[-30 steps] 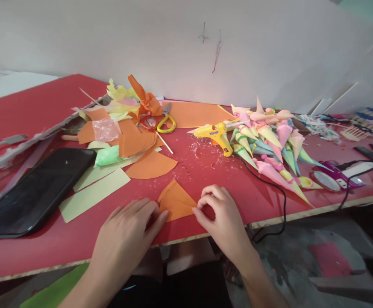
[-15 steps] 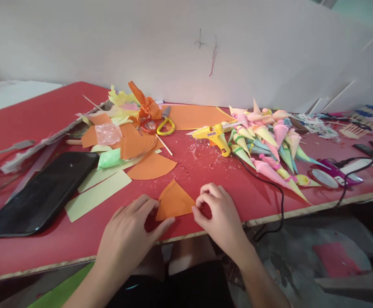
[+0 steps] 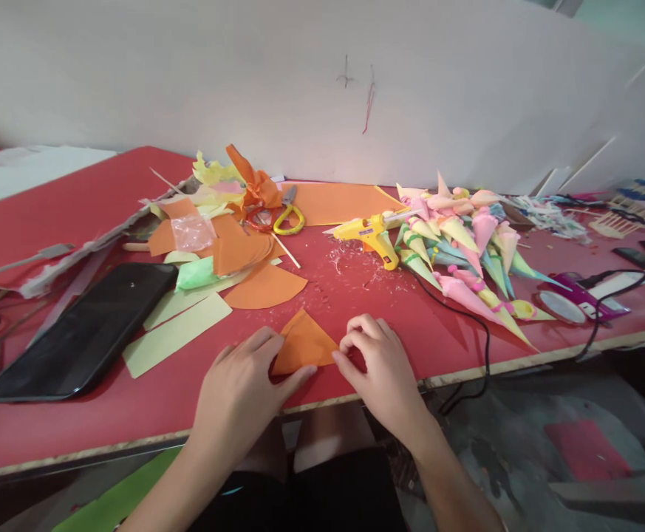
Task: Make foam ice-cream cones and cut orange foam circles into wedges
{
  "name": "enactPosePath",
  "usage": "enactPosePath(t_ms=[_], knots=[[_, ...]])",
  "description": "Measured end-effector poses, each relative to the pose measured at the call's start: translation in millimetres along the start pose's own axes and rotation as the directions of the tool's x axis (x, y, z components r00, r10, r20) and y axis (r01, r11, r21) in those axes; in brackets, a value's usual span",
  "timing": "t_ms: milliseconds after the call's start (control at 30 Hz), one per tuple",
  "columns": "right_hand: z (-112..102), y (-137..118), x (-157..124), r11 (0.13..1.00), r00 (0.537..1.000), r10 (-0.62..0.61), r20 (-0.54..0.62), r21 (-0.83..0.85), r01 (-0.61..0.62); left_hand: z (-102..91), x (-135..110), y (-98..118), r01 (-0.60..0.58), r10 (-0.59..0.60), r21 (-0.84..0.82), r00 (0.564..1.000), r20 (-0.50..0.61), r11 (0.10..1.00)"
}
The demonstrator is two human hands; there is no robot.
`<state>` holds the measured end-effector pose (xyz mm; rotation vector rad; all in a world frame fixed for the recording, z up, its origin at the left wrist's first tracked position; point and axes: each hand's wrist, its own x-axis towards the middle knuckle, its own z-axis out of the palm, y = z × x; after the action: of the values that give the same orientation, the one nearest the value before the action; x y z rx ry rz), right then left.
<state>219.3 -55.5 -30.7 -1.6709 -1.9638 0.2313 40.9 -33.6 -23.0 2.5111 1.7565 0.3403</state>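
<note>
A fan-shaped piece of orange paper (image 3: 304, 341) lies near the table's front edge, its point facing away from me. My left hand (image 3: 244, 384) holds its left side, with the index finger at the left edge and the thumb over the lower edge. At the right corner, my right hand (image 3: 377, 366) pinches the paper between thumb and index finger, the other fingers curled. Just beyond lies another orange paper fan (image 3: 267, 286). A yellow glue gun (image 3: 371, 236) rests on its side farther back, with glue strings around it.
Left of my hands are pale green paper strips (image 3: 181, 332) and a black phone (image 3: 86, 332). Scissors (image 3: 289, 216) lie behind, near orange scraps. Many pastel paper cones (image 3: 460, 244) are heaped at the right. A black cord (image 3: 485, 340) hangs over the table edge (image 3: 322, 403).
My left hand has moved slightly right and closer around the paper's left side. The right hand stays at the right corner. The view has shifted a little.
</note>
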Motion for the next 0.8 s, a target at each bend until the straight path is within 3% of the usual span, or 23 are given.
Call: enactPosePath(t_ms=[367, 700, 800], knots=[[0, -1, 1, 1.000, 1.000, 0.016, 0.017, -0.010, -0.016, -3.4, 3, -1, 0.009, -0.006, -0.030, 0.997, 0.083, 1.000], [0, -1, 0, 1.000, 1.000, 0.006, -0.003, -0.029, -0.006, -11.2, -2, -7, 0.088, -0.088, 0.006, 0.992, 0.088, 0.996], [2, -1, 0, 1.000, 1.000, 0.000, -0.017, -0.027, 0.000, -11.1, -5, -14, 0.064, -0.064, 0.016, 0.996, 0.063, 0.998]])
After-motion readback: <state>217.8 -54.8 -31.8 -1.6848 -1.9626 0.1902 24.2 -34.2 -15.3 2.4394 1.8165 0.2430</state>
